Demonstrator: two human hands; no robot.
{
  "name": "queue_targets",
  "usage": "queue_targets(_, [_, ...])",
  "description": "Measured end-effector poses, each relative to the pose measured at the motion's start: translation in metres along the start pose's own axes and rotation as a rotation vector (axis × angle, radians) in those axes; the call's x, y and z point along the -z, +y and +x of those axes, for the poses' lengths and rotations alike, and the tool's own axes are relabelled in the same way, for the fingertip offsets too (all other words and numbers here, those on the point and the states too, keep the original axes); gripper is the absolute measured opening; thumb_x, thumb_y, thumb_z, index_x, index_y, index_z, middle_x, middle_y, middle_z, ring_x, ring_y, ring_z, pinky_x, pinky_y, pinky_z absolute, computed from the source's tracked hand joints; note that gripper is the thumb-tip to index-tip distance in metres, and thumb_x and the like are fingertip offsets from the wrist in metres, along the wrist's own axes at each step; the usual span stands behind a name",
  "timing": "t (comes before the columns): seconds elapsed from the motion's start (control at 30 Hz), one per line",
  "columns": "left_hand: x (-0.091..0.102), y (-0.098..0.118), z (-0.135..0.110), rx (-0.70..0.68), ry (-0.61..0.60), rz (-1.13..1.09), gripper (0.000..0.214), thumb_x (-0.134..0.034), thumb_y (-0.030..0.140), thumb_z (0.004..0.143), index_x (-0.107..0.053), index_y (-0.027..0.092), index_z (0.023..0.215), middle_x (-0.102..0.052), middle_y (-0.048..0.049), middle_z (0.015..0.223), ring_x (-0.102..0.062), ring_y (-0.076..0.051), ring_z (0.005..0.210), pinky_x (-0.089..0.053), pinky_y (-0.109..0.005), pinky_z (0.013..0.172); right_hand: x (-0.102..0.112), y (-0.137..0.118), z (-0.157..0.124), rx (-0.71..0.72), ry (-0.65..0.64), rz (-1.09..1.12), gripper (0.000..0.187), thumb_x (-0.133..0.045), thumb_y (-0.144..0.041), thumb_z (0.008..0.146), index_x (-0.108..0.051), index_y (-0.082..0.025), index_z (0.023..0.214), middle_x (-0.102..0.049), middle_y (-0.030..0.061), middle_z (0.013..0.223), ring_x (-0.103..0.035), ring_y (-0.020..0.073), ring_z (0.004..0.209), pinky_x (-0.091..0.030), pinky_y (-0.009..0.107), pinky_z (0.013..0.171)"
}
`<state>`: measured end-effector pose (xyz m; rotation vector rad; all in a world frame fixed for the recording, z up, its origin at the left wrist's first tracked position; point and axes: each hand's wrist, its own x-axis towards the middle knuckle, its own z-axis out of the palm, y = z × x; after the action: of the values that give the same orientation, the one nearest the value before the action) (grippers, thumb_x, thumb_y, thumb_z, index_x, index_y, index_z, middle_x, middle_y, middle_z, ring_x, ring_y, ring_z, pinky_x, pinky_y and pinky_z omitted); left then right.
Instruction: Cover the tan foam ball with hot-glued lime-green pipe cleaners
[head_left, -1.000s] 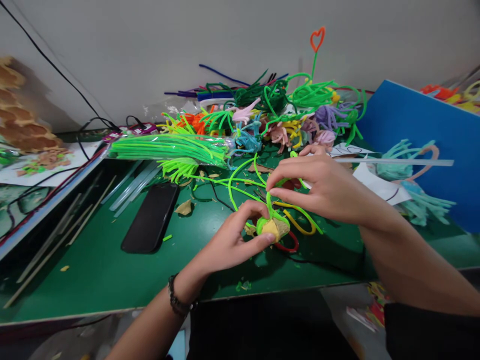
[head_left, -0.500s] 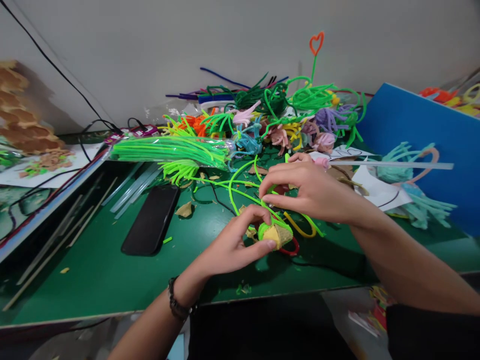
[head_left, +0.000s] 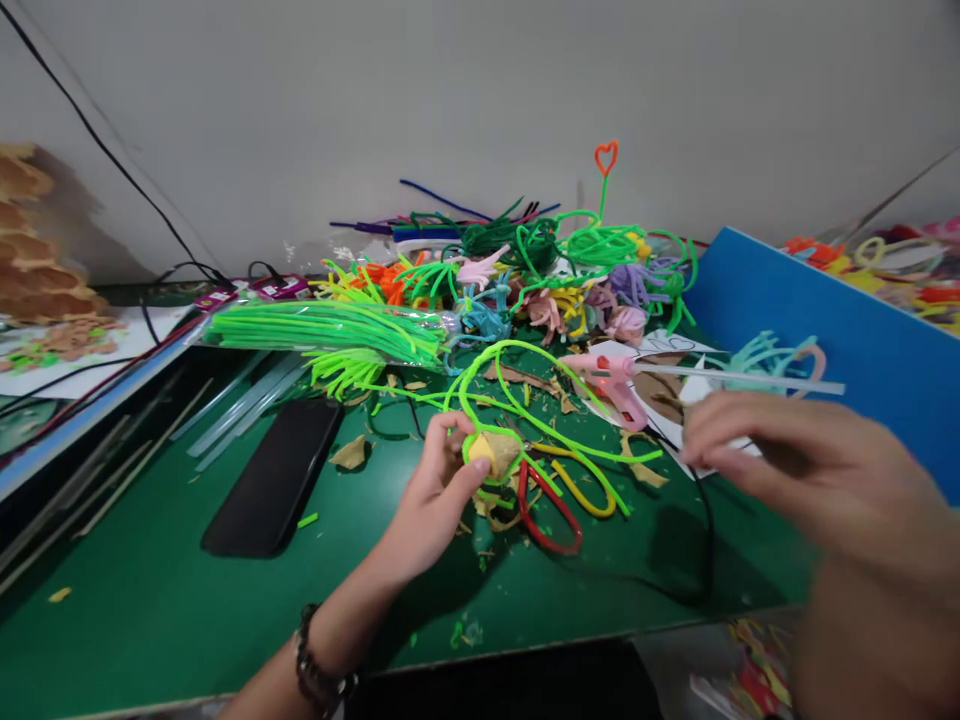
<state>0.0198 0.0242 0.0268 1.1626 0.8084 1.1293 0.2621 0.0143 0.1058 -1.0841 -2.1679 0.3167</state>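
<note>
Pinched by the left hand (head_left: 433,500) alone, the yellow piece (head_left: 496,453) could slip; whether the blurred right hand (head_left: 817,475) grips, I cannot tell.

Craft workshop: glue gun (head_left: 621,388), pipe-cleaner bundles (head_left: 326,330), scraps (head_left: 349,453)

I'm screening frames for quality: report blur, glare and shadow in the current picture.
Head view: the bare right hand is blurred, while the bare left hand looks sharper; head view: glints show on the clear plastic sleeve around bright-green fuzzy stems; head view: a soft dark shadow lies on the green tabletop.
</note>
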Motion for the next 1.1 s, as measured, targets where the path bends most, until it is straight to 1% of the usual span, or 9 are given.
queue_targets(0.13, [0.0, -0.001, 0.002, -0.038, 0.098, 0.04, 0.035, -0.062, 0.044, 0.075, -0.037, 0.024, 0.088, -0.052, 0.0045, 0.073, -0.046, -0.01, 0.062, -0.037, -0.022, 0.059, -0.004, 0.025, -0.035, -0.321, -0.289, -0.064, 0.018, -0.055, -0.042, 0.078, -0.065, -0.027, 0.081, -0.068, 0.0009, 0.074, -0.064, 0.0172, 0.065, -0.05, 0.026, 0.055])
queue_targets(0.2, [0.0, -0.002, 0.001, -0.054, 0.121, 0.056, 0.035, -0.061, 0.045, 0.075, -0.036, 0.024, 0.088, -0.053, 0.0034, 0.076, -0.048, -0.011, 0.063, -0.038, -0.023, 0.06, -0.012, 0.044, -0.04, -0.5, -0.168, -0.131, 0.028, -0.053, -0.048, 0.075, -0.065, -0.024, 0.086, -0.068, 0.0047, 0.077, -0.063, 0.0202, 0.065, -0.051, 0.03, 0.056])
queue_targets(0.3, [0.0, -0.002, 0.0, -0.105, 0.186, 0.067, 0.034, -0.058, 0.045, 0.077, -0.035, 0.025, 0.09, -0.052, 0.0036, 0.077, -0.048, -0.011, 0.06, -0.038, -0.023, 0.056, -0.025, 0.07, -0.031, -0.638, 0.099, -0.198, 0.042, -0.054, -0.052, 0.068, -0.059, -0.019, 0.095, -0.065, 0.0099, 0.085, -0.062, 0.0247, 0.075, -0.05, 0.036, 0.065])
queue_targets(0.37, [0.001, -0.002, -0.001, -0.157, 0.224, 0.087, 0.033, -0.057, 0.045, 0.077, -0.034, 0.026, 0.09, -0.05, 0.0043, 0.075, -0.046, -0.01, 0.057, -0.037, -0.023, 0.054, -0.033, 0.081, -0.019, -0.634, 0.124, -0.196, 0.046, -0.053, -0.05, 0.067, -0.057, -0.018, 0.1, -0.064, 0.0124, 0.094, -0.061, 0.0266, 0.084, -0.049, 0.039, 0.072])
queue_targets(0.43, [0.001, -0.003, -0.001, -0.194, 0.219, 0.13, 0.033, -0.058, 0.044, 0.077, -0.033, 0.026, 0.09, -0.049, 0.0044, 0.074, -0.046, -0.011, 0.058, -0.037, -0.023, 0.055, -0.039, 0.086, -0.007, -0.579, 0.057, -0.221, 0.044, -0.052, -0.047, 0.067, -0.056, -0.017, 0.099, -0.062, 0.0141, 0.1, -0.059, 0.0292, 0.092, -0.046, 0.041, 0.078])
queue_targets(0.6, [0.001, -0.007, 0.0, -0.194, 0.184, 0.212, 0.031, -0.059, 0.04, 0.077, -0.036, 0.024, 0.089, -0.046, 0.0038, 0.075, -0.045, -0.011, 0.063, -0.036, -0.024, 0.059, -0.05, 0.093, 0.013, -0.558, 0.012, -0.219, 0.026, -0.048, -0.045, 0.071, -0.052, -0.02, 0.068, -0.061, 0.0098, 0.071, -0.058, 0.0261, 0.07, -0.044, 0.039, 0.066])
queue_targets(0.83, [0.005, -0.012, -0.001, -0.136, 0.211, 0.06, 0.032, -0.056, 0.043, 0.077, -0.035, 0.026, 0.091, -0.051, 0.0037, 0.076, -0.048, -0.011, 0.061, -0.038, -0.023, 0.058, -0.049, 0.107, 0.011, -0.617, 0.249, -0.031, 0.029, -0.045, -0.047, 0.075, -0.05, -0.02, 0.084, -0.059, 0.0058, 0.077, -0.057, 0.0184, 0.065, -0.046, 0.031, 0.058])
queue_targets(0.97, [0.013, -0.018, 0.001, -0.1, 0.306, 0.003, 0.029, -0.056, 0.039, 0.077, -0.036, 0.026, 0.092, -0.055, 0.0032, 0.079, -0.052, -0.012, 0.067, -0.039, -0.024, 0.063, -0.038, 0.109, 0.009, -0.657, 0.429, 0.047, 0.028, -0.047, -0.049, 0.074, -0.046, -0.022, 0.081, -0.055, 0.0016, 0.069, -0.051, 0.014, 0.051, -0.043, 0.028, 0.045])
queue_targets(1.1, [0.018, -0.017, 0.005, -0.107, 0.341, -0.048, 0.025, -0.054, 0.035, 0.077, -0.036, 0.026, 0.092, -0.053, 0.0047, 0.074, -0.051, -0.011, 0.062, -0.038, -0.023, 0.058, -0.021, 0.112, 0.008, -0.644, 0.588, 0.051, 0.024, -0.048, -0.046, 0.074, -0.042, -0.023, 0.08, -0.051, 0.001, 0.068, -0.053, 0.0151, 0.054, -0.044, 0.029, 0.046])
